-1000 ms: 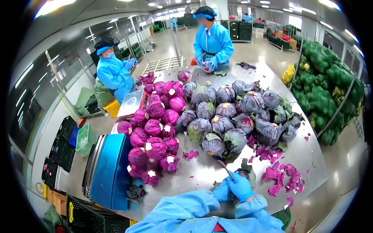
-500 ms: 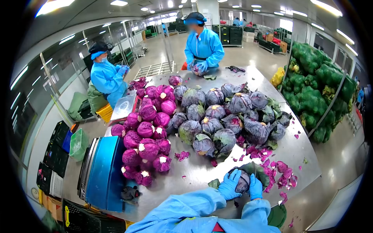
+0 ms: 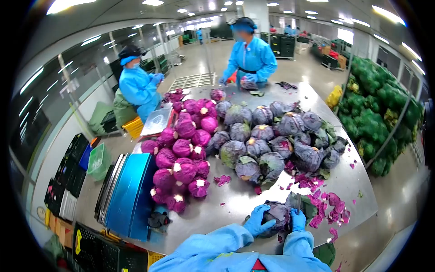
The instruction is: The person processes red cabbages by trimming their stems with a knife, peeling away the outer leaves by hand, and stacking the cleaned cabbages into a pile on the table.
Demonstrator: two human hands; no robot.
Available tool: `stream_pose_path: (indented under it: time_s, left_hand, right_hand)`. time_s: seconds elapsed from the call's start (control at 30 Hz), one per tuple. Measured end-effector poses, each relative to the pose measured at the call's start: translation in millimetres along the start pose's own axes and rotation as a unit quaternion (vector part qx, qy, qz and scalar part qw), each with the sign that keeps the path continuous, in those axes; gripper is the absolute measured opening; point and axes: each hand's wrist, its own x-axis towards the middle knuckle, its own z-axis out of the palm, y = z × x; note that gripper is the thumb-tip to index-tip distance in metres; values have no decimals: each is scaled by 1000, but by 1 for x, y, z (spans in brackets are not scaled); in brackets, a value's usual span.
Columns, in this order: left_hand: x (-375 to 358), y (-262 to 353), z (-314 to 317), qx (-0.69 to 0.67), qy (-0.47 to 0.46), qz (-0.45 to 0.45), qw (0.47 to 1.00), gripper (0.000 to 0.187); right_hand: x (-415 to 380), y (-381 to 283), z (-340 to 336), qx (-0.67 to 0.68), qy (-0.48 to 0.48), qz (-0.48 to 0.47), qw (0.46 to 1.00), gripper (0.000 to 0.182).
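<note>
A dark purple red cabbage [image 3: 277,214] sits on the steel table in front of me. My left hand [image 3: 260,221], in a blue glove, holds it from the left, thumb spread across its near side. At its right side my right hand [image 3: 297,220], also gloved in blue, has its fingers closed on a loose outer cabbage leaf [image 3: 309,206]. That dark leaf stands away from the head. Torn purple leaf pieces [image 3: 336,206] lie just beyond my right hand.
Trimmed bright purple cabbages [image 3: 185,170] are heaped left of untrimmed cabbages [image 3: 257,147]. Blue panels [image 3: 128,192] and a scale [image 3: 156,121] stand at the left edge. Co-workers [image 3: 252,56] stand across the table. Green net sacks [image 3: 378,109] are stacked at the right.
The view has shifted, so the scene sits further right. My left hand has slid to the cabbage's left side, uncovering more of it. The co-worker opposite has moved one hand off their cabbage.
</note>
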Motion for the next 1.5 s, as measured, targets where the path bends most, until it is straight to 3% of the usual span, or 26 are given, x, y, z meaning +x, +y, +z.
stream_pose_path:
  time_s: [0.03,0.07,0.13,0.17,0.27,0.33,0.43,0.47,0.5,0.53,0.57,0.6,0.67,0.73,0.8,0.83,0.93,1.0,1.07,1.13,1.23,1.33,1.47,1.5]
  left_hand:
    - [9,-1,-1,17,-3,-13,1000,67]
    - [21,7,-7,38,-46,-55,997,67]
    - [41,33,-21,69,-121,-148,979,66]
    - [51,36,-23,87,-156,-148,973,66]
    - [65,47,-25,146,-198,-156,957,59]
    - [70,63,-39,114,-233,-191,947,56]
    - [38,49,-39,67,-116,-62,989,46]
    - [26,54,-51,97,-118,-46,987,33]
    - [20,59,-70,119,-180,-71,974,25]
    - [-5,46,-79,100,-116,-19,988,23]
    - [-23,46,-104,123,-220,-29,967,21]
    - [-46,56,-140,145,-335,-125,923,19]
    - [-117,56,-184,163,-350,-239,891,16]
    - [-177,62,-219,152,-330,-354,862,17]
    - [-221,70,-227,110,-272,-450,843,17]
    - [-238,74,-223,84,-236,-489,835,17]
    - [-263,82,-199,-19,-88,-568,818,17]
    - [-265,84,-179,-84,6,-585,807,18]
    - [-258,84,-161,-129,71,-582,800,18]
    - [-252,83,-145,-154,105,-576,796,19]
    - [-243,81,-132,-166,126,-575,791,20]
    - [-240,82,-128,-175,122,-578,788,21]
    - [-238,87,-124,-174,99,-588,784,23]
    - [-241,90,-130,-173,88,-591,783,23]
  right_hand:
    - [0,-2,-2,7,-9,29,1000,20]
    - [-19,-44,-7,-31,-8,39,999,21]
    - [-2,-10,-4,0,-10,5,1000,23]
    - [-10,-33,-8,-50,-7,15,999,24]
    - [4,-20,-7,-22,-12,-12,1000,18]
    - [8,-14,-10,-25,-22,-39,999,29]
    - [4,-22,-11,-57,-39,-36,997,29]
    - [5,-14,-13,-90,-42,-57,993,30]
    - [0,-22,-17,-128,-43,-54,989,34]
    - [-26,-60,-20,-165,-44,-52,984,39]
    - [-39,-81,-20,-201,-45,-49,977,44]
    - [-39,-76,-23,-208,-36,-111,971,49]
    - [-40,-60,-31,-222,-22,-231,947,61]
    - [-51,-82,-39,-327,-43,-239,913,71]
    - [-89,-158,-42,-434,-40,-272,858,72]
    - [-98,-175,-38,-348,-39,-247,904,64]
    - [-133,-213,-19,-319,-202,-436,817,46]
    - [-185,-246,9,-176,-493,-253,813,33]
    - [-214,-259,50,-254,-740,-162,602,38]
    - [-230,-159,102,-44,-874,-46,483,43]
    - [-235,-190,137,-133,-917,-200,317,51]
    - [-253,-190,142,-253,-855,-237,385,48]
    - [-261,-134,156,-250,-847,-262,388,32]
    - [-254,-165,144,-233,-846,-258,406,27]
